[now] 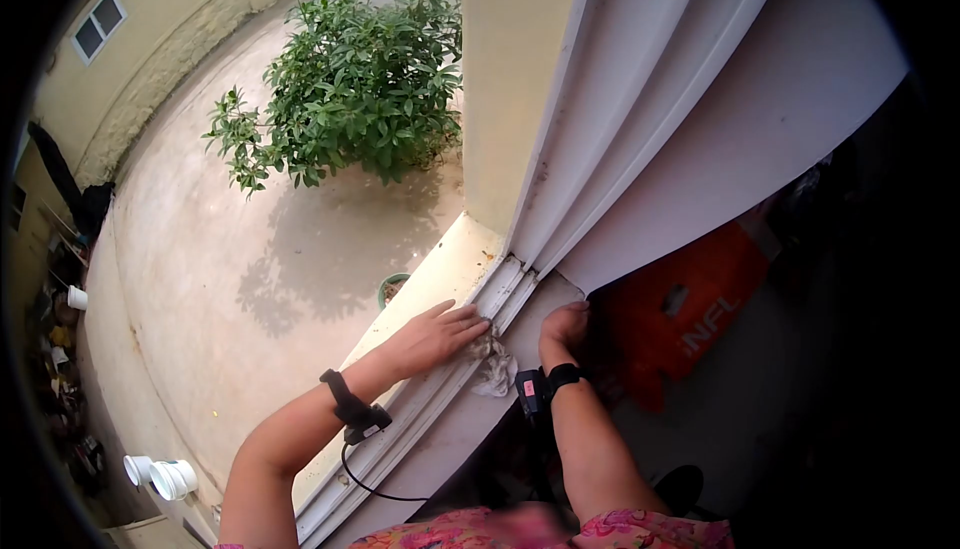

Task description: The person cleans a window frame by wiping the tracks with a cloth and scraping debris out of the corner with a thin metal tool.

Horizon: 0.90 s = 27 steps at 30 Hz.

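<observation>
My left hand point(440, 339) lies over the white window track point(420, 404), its fingers stretched out and pressing on a crumpled, dirty whitish cloth point(495, 367). Part of the cloth hangs over the inner sill point(545, 304). To the right, my right hand point(566, 323) rests at the sill's inner edge near the wall corner. Its fingers are curled down and mostly hidden, so what they hold, if anything, does not show. Both wrists wear black straps with small devices.
White window frame point(640, 79) rises at the upper right. Outside are a leafy bush point(370, 79), a green pot point(392, 289) and white buckets point(174, 479). An orange object with lettering point(690, 309) stands in the dark area below the sill. A black cable hangs from the left wrist device.
</observation>
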Motion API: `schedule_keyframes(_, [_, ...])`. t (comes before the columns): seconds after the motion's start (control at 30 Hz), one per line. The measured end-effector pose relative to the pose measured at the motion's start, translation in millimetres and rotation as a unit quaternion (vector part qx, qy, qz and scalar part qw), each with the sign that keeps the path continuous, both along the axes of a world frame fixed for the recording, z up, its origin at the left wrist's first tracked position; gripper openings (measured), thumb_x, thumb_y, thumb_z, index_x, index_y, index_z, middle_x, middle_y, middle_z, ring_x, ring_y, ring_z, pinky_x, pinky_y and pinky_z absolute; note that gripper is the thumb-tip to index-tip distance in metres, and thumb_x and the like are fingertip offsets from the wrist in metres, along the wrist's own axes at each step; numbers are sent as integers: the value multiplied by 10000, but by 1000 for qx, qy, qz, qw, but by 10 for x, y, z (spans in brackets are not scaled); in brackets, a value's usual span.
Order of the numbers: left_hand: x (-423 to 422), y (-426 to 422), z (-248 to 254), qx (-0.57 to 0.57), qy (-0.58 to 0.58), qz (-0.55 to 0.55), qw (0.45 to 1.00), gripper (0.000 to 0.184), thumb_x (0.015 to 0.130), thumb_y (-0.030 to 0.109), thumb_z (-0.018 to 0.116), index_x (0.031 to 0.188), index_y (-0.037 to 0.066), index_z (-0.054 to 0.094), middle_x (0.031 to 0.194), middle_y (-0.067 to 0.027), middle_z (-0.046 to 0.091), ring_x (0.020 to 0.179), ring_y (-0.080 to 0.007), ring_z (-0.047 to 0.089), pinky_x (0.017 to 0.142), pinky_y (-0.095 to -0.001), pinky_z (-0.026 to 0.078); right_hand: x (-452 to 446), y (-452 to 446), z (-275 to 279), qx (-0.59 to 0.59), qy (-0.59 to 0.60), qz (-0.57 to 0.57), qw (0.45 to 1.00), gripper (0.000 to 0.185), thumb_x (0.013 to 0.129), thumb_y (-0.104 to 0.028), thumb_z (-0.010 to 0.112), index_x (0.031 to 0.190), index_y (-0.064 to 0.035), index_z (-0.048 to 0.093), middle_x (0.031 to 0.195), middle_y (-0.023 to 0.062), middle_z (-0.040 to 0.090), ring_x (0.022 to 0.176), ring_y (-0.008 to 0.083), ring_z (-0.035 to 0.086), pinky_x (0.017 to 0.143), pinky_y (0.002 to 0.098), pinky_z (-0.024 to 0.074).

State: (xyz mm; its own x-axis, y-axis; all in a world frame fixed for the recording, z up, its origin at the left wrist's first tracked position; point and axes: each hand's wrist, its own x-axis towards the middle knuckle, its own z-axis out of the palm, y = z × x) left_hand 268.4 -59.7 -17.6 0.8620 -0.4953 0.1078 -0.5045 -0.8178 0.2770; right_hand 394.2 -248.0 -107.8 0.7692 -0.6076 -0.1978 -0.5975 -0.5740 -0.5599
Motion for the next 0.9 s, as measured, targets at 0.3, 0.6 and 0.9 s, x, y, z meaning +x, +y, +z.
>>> schedule_keyframes(0.3, [-307,-51,-171,-172,47,74,981,379,730,18,484,1108,19,461,963,-138,542,930,-281,521,828,-326,432,2,20,-1,21,-3,6,1000,513,904,-324,205,903,54,552,868,295,570,826,430,560,753,484,447])
schedule_keyframes(0.6, [-450,254,-37,-227,-38,231,945,352,615,-7,606,949,64,518,796,-113,552,758,-292,548,664,-352,447,-6,26,61,10,11,6,1000,525,904,-325,202,901,61,559,874,292,572,845,430,557,769,484,444])
schedule_keyframes(0.9, [-679,1198,-30,-82,73,532,840,218,676,75,595,889,31,582,1023,-169,541,923,-293,525,762,-384,421,-1,43,132,18,36,15,999,543,906,-341,178,945,56,546,925,286,565,883,435,542,801,486,428])
